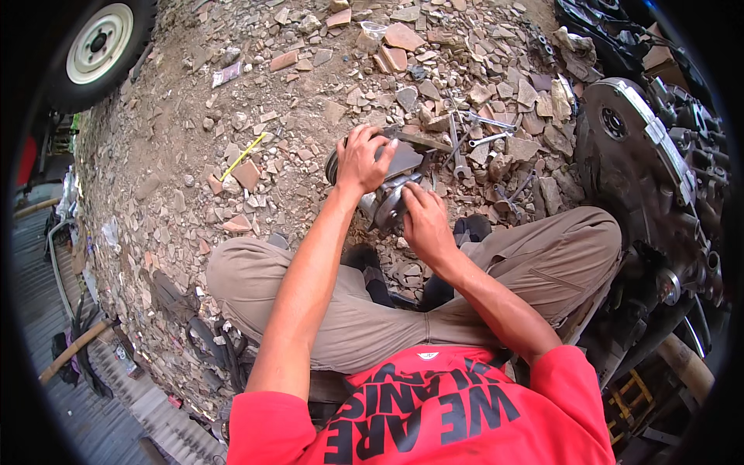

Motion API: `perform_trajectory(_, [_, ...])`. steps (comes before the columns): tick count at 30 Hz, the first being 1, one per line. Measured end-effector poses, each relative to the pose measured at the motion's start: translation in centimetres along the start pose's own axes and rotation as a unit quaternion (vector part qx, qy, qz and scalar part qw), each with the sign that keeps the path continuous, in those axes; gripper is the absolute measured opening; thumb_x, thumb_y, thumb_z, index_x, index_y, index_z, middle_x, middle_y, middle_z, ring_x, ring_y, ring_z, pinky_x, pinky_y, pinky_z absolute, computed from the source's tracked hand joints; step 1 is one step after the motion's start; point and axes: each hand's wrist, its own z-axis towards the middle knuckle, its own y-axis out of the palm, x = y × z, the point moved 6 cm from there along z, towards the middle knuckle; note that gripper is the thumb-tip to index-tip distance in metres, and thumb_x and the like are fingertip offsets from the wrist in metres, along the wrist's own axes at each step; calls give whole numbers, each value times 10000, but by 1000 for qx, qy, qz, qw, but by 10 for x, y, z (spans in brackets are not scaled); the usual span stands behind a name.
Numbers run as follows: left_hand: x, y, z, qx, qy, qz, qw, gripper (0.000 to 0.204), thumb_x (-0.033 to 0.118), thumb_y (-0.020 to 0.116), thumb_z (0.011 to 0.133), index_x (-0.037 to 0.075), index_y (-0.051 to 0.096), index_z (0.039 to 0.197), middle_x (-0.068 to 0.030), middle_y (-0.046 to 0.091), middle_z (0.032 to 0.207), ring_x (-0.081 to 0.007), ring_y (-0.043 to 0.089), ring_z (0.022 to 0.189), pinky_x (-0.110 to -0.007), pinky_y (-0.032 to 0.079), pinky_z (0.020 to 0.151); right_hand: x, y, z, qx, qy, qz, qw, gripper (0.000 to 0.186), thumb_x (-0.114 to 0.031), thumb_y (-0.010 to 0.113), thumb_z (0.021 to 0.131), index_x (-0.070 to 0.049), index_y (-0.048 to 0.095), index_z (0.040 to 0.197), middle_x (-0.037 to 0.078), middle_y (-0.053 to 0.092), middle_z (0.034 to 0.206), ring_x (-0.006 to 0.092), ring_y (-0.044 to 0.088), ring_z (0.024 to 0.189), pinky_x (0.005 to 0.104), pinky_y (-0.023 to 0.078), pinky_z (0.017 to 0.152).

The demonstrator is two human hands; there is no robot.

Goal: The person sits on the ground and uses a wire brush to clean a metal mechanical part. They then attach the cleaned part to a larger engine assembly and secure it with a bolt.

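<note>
Low over the rubble in front of me is a grey metal machine part (pixel 404 160), with a flat plate-like face and a dark round rim at its left. My left hand (pixel 361 161) grips its upper left side, fingers curled over the top and thumb along the face. On the near side is a rounded metal flange (pixel 390 204), which my right hand (pixel 427 222) pinches at its right edge. Whether flange and part are joined cannot be made out. The fingertips of both hands are partly hidden. A long flat metal bar (pixel 422 140) lies just beyond the part.
Several wrenches, one a large spanner (pixel 458 147), lie on the broken tiles to the right. A yellow stick (pixel 243 157) is on the ground at left. At right stands a large engine block (pixel 632 147); a wheel (pixel 99 45) stands far left. My bent knees flank the work.
</note>
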Motion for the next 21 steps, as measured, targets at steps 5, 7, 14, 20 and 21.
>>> perform_trajectory(5, [2, 1, -3, 4, -11, -1, 1000, 465, 484, 514, 916, 91, 736, 1029, -101, 599, 1318, -277, 414, 1355, -551, 250, 1084, 6, -9, 10, -12, 15, 52, 998, 349, 22, 555, 804, 36, 616, 1147, 191, 629, 1210, 339, 575, 1179, 483, 391, 1071])
perform_trajectory(7, [2, 2, 0, 3, -11, -17, 1000, 474, 494, 510, 909, 98, 741, 1032, -112, 596, 1324, -278, 400, 1366, -551, 240, 1087, 29, -6, 16, -26, 107, 55, 992, 330, 9, 568, 803, 39, 624, 1126, 193, 644, 1176, 350, 597, 1127, 476, 415, 1056])
perform_trajectory(14, [1, 0, -2, -4, -6, -7, 1000, 455, 473, 522, 906, 96, 741, 1034, -105, 601, 1320, -277, 413, 1354, -497, 248, 1085, 13, -16, 15, 54, 33, 149, 987, 282, 17, 589, 809, 36, 638, 1085, 205, 665, 1102, 376, 642, 1024, 427, 499, 920])
perform_trajectory(20, [0, 1, -8, 2, -5, -14, 1000, 455, 465, 523, 899, 88, 742, 1028, -110, 612, 1300, -286, 427, 1341, -512, 237, 1092, 14, -23, 14, 62, 27, 193, 979, 249, 63, 528, 875, 49, 633, 1101, 245, 667, 992, 409, 654, 903, 427, 516, 816])
perform_trajectory(21, [0, 1, -3, 11, -1, -14, 1000, 456, 466, 524, 898, 87, 742, 1028, -109, 612, 1302, -286, 428, 1340, -515, 239, 1090, 17, -23, 18, 74, 45, 201, 976, 247, 82, 519, 885, 38, 633, 1099, 234, 668, 1002, 399, 656, 928, 425, 515, 820])
